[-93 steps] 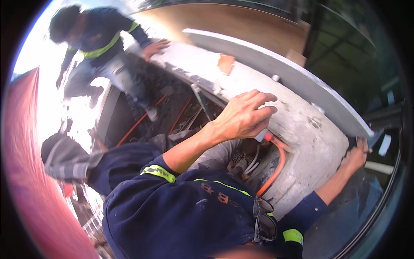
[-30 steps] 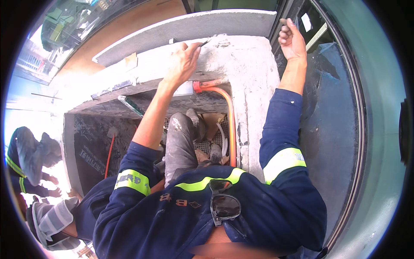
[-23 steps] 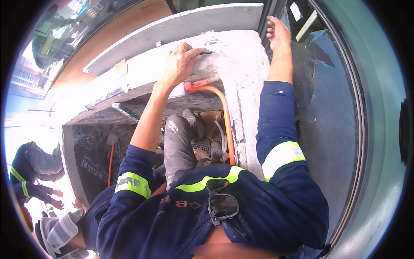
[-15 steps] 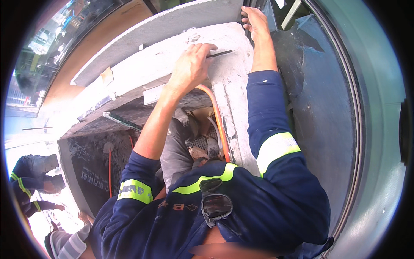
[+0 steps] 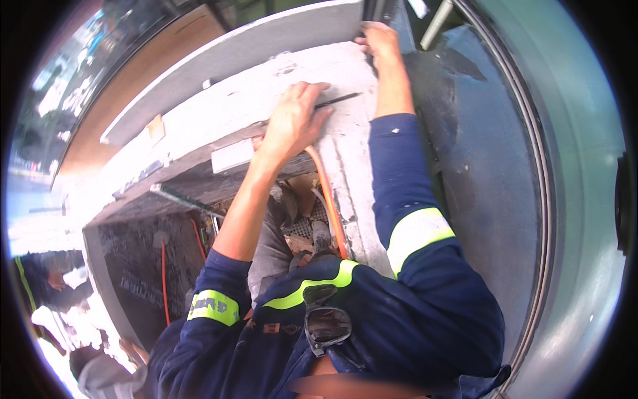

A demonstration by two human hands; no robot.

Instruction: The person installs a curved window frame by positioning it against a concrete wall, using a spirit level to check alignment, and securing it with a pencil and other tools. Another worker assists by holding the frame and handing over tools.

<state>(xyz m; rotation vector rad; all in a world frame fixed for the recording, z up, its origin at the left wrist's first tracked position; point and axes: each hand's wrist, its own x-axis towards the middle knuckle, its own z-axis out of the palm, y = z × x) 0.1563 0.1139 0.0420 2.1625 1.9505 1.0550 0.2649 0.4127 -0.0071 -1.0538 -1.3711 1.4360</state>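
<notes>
My left hand (image 5: pixel 296 120) rests at the front part of a rough white ledge (image 5: pixel 246 93), its thumb spread away from the fingers. In the gap between thumb and forefinger shows a thin dark stick (image 5: pixel 339 100); whether the hand holds it I cannot tell. A long grey slab (image 5: pixel 232 53) stands on edge along the far side of the ledge. My right hand (image 5: pixel 382 41) is at that slab's right end, beside a dark upright frame, with curled fingers against the slab's edge. Its fingertips are partly hidden.
An orange hose (image 5: pixel 325 189) bends over the ledge's inner edge, near my legs (image 5: pixel 269 236). A dark metal bar (image 5: pixel 183 199) juts out below the ledge. A dusty dark panel (image 5: pixel 485 173) lies along my right. Two other people, one in grey (image 5: pixel 109 376), are at the lower left.
The view has shifted, so the ledge and slab sit lower in the picture. My left thumb has spread further from the forefinger. My right hand remains at the slab's end.
</notes>
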